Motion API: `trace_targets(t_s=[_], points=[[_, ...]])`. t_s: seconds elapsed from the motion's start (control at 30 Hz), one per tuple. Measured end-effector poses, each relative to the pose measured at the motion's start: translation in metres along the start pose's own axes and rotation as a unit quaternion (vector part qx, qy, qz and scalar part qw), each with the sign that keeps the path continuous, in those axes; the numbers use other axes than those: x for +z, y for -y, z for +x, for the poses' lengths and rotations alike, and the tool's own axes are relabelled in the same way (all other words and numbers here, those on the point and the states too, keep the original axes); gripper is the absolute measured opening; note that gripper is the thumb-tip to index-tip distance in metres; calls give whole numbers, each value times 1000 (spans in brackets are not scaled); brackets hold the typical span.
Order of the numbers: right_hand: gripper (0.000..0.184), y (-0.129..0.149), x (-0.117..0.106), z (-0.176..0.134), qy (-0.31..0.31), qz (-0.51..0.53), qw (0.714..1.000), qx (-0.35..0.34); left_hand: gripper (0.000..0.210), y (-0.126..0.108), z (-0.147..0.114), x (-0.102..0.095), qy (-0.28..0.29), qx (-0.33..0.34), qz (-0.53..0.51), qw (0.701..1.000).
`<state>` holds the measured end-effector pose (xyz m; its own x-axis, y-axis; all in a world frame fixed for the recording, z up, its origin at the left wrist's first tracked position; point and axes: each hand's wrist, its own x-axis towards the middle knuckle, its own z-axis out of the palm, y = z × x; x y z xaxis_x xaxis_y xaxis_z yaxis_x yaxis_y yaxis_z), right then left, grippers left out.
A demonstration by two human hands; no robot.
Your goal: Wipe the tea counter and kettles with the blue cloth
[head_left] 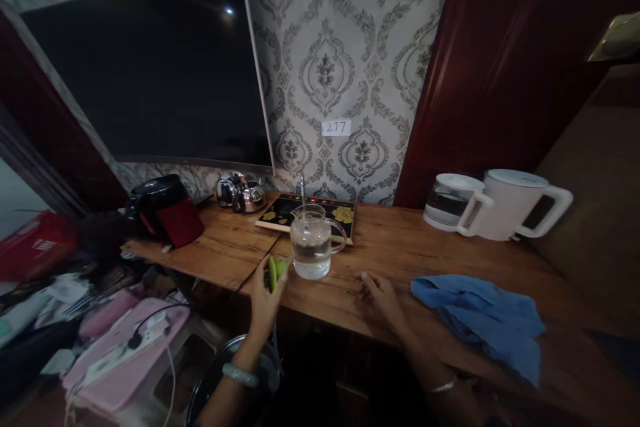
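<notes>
While the left hand (pixel 265 301) grasps a bright green piece (pixel 273 273) between the thumb and the fingers, the right hand (pixel 384 297) is at the front part of the bench (pixel 385 240), with its fingers loosely bent, and I cannot tell whether it holds something. The green piece is just beside the glass jug (pixel 311 252), on its left side; the exact kind of this piece is not clear to me. The jug stands upright on the bench, between the 2 hands, partly filled with clear liquid, and its handle points to the right. Behind it lies a black panel (pixel 280 207) with golden flowers and a small red light, and a thin metal pipe (pixel 303 185) rises there. To the right of the right hand, a blue cloth (pixel 480 313) lies crumpled. Farther back on the right stand 2 white-handled jugs (pixel 505 207), near each other. On the left side of the bench there are a red and black pitcher (pixel 180 213) and 2 shiny kettles (pixel 250 197)
</notes>
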<state>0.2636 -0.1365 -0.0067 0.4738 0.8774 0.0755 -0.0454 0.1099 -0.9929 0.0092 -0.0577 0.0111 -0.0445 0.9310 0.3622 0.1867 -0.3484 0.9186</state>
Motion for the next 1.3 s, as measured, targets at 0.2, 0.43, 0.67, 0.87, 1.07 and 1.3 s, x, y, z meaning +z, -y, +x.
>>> trace_targets(t_s=[0.2, 0.43, 0.67, 0.87, 1.07, 1.3], points=[[59, -3, 2, 16, 2, 24, 1000, 17, 59, 31, 26, -11, -47, -19, 56, 997], [58, -16, 1, 22, -2, 6, 1000, 12, 61, 41, 38, -13, -19, 5, 46, 999], [57, -31, 1, 17, 1, -12, 999, -47, 72, 48, 50, -10, 12, -25, 0, 1000], [54, -33, 1, 14, -10, 1, 1000, -29, 72, 49, 48, -11, 28, -48, -15, 998], [51, -39, -1, 14, 11, 30, 999, 2, 69, 55, 49, -13, 28, -49, -20, 998], [47, -34, 2, 13, 12, 59, 998, 13, 77, 68, 53, -12, 27, -60, -23, 998]])
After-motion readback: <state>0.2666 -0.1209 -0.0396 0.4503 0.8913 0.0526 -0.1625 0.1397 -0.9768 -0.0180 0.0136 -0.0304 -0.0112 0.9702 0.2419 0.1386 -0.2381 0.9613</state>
